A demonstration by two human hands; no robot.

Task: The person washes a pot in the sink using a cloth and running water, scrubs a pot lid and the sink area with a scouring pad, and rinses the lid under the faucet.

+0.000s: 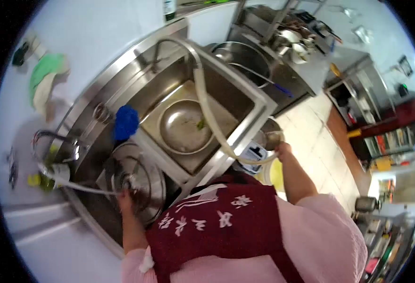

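Note:
My left hand [125, 200] is closed around the end of a thin white hose [82, 187], over a round metal basin [156, 186] in the left sink. This hose runs from the chrome tap [59, 137]. Off to the right, my right hand [283, 150] is closed on the end of a thicker beige hose [206, 106], which hangs from the other tap [156, 54] across the middle sink [226, 118]. The hose end is beyond the sink's front edge, above a yellowish bucket [276, 174]. Another metal basin [184, 127] with a green scrap lies in the middle sink.
A blue scrubbing cloth [126, 122] sits on the divider between the sinks. Metal pots [269, 129] and a grey plastic container [251, 155] stand by the sink front. A large dark pot [243, 59] is on the counter. Tiled floor [306, 122] lies to the right.

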